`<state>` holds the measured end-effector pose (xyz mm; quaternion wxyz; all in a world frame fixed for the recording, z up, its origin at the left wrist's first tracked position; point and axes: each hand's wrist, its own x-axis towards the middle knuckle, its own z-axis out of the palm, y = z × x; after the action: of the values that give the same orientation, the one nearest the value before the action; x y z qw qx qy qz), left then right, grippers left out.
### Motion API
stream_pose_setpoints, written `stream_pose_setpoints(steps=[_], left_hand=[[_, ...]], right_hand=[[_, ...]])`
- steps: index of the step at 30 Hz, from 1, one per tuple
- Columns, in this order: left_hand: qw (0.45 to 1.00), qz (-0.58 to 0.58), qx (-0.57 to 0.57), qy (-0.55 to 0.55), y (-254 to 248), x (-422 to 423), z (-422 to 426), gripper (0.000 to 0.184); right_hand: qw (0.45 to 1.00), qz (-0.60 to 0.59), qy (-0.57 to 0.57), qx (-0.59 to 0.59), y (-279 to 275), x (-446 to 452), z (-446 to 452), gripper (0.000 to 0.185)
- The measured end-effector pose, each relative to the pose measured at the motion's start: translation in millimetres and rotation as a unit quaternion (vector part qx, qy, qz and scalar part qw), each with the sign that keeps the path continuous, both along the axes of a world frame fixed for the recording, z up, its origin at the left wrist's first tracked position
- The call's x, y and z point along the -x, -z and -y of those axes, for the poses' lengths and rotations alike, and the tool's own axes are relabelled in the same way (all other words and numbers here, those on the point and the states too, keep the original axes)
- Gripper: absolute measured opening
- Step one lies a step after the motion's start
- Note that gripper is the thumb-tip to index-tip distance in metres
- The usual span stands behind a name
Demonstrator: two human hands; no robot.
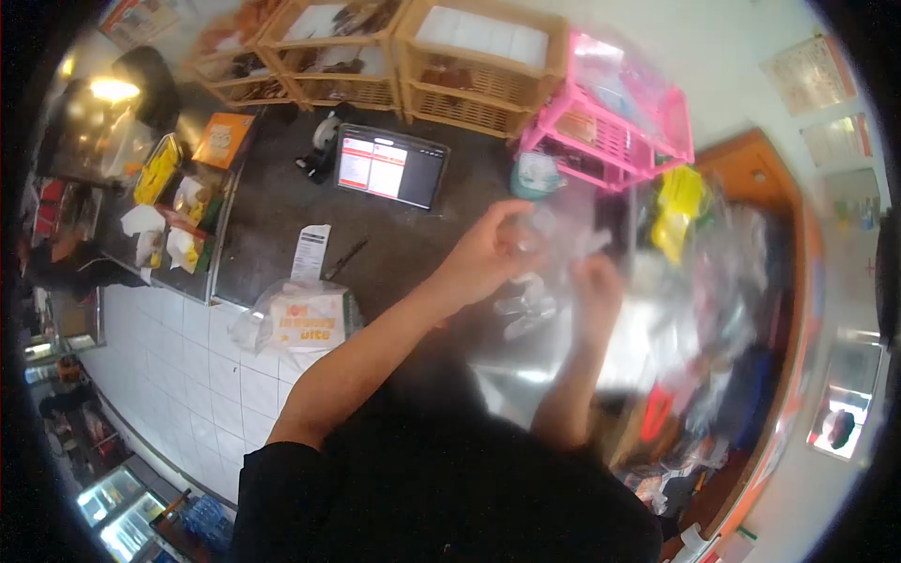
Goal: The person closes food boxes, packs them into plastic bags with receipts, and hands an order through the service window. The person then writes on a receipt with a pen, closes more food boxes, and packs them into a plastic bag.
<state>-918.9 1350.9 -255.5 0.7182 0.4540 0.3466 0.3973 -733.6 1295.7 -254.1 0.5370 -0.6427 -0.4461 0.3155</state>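
Observation:
A clear plastic bag, blurred, stretches between my two hands over the right part of the dark counter. My left hand is closed, thumb and fingers curled on the bag's left side. On the other side, my right hand is closed on the bag too, though motion smears its fingers. Below the hands lies some crumpled clear plastic. Just beyond them stands a teal-and-white tub or packet, its kind unclear.
A tablet, a paper receipt and a bagged, printed box lie on the counter. Tan baskets and a pink basket line the back. Plastic bags hang at right. A person's dark sleeve shows far left.

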Motion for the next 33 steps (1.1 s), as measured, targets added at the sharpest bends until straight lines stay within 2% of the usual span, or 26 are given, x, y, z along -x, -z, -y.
stream_pose_setpoints(steps=[2,4,5,8,10,11,12,14,16,17,18,19,21,22,23,25,26,27,28,29,30,32,33], left_hand=[[0.999,-0.001,0.037,0.015,-13,24,0,0.042],[0.981,-0.147,0.074,0.105,-41,58,0,0.034],[0.981,-0.149,0.071,0.102,-34,72,2,0.034],[0.994,-0.086,0.061,0.021,-6,107,12,0.027],[0.991,0.044,-0.031,-0.122,-2,121,21,0.026],[0.984,0.108,0.079,-0.122,-17,130,28,0.024],[0.982,0.106,0.083,-0.131,-16,139,34,0.024],[0.997,-0.004,0.058,-0.058,-19,175,51,0.028],[0.994,-0.094,0.050,-0.013,-32,222,72,0.033],[0.961,-0.220,-0.106,-0.133,-36,250,83,0.036],[0.874,-0.336,-0.259,-0.239,-38,276,93,0.040],[0.772,-0.492,-0.284,-0.286,-33,303,103,0.041],[0.698,-0.634,-0.224,-0.248,5,352,130,0.041],[0.743,-0.630,-0.142,-0.176,26,367,144,0.040],[0.743,-0.630,-0.141,-0.176,30,375,149,0.040],[0.817,-0.541,0.103,-0.172,33,389,150,0.029],[0.818,-0.541,0.098,-0.168,32,395,151,0.029],[0.888,-0.415,0.079,-0.183,30,399,156,0.026],[0.938,-0.280,0.059,-0.194,26,404,160,0.024],[0.954,-0.238,0.075,-0.170,12,397,160,0.025],[0.966,-0.176,0.119,-0.150,0,393,162,0.032],[0.957,-0.217,-0.120,-0.149,14,394,169,0.032],[0.958,-0.214,-0.119,-0.147,18,404,169,0.032]], right_hand=[[0.991,0.052,-0.043,0.112,-18,23,0,0.012],[0.994,0.066,-0.050,0.074,-16,42,2,0.012],[0.995,0.083,-0.050,0.038,-15,51,3,0.013],[0.998,0.025,-0.055,0.002,-14,76,12,0.016],[0.999,0.002,-0.040,0.025,-23,109,19,0.019],[0.999,-0.037,-0.010,0.025,-28,131,20,0.019],[0.997,-0.076,0.019,0.027,-29,151,21,0.019],[0.992,-0.114,-0.031,0.051,-25,182,31,0.020],[0.988,-0.022,-0.118,0.097,-31,204,44,0.024],[0.984,0.028,-0.170,0.039,-22,206,46,0.021],[0.973,0.074,-0.218,-0.024,-14,208,47,0.018],[0.954,0.114,-0.261,-0.089,-5,210,47,0.015],[0.897,0.026,-0.435,-0.078,-21,245,48,0.014],[0.866,0.062,-0.495,-0.033,-7,271,48,0.016],[0.812,0.112,-0.572,-0.027,2,298,43,0.017],[0.755,0.173,-0.631,-0.052,73,351,48,0.014],[0.706,0.243,-0.664,-0.033,78,378,45,0.016],[0.651,0.311,-0.693,-0.012,83,403,44,0.019],[0.673,0.255,-0.692,-0.059,127,423,46,0.021],[0.687,0.201,-0.690,-0.108,171,442,48,0.025],[0.672,0.226,-0.697,-0.106,184,456,47,0.025],[0.629,0.295,-0.716,-0.073,182,471,46,0.027],[0.615,0.313,-0.721,-0.059,182,472,46,0.028]])
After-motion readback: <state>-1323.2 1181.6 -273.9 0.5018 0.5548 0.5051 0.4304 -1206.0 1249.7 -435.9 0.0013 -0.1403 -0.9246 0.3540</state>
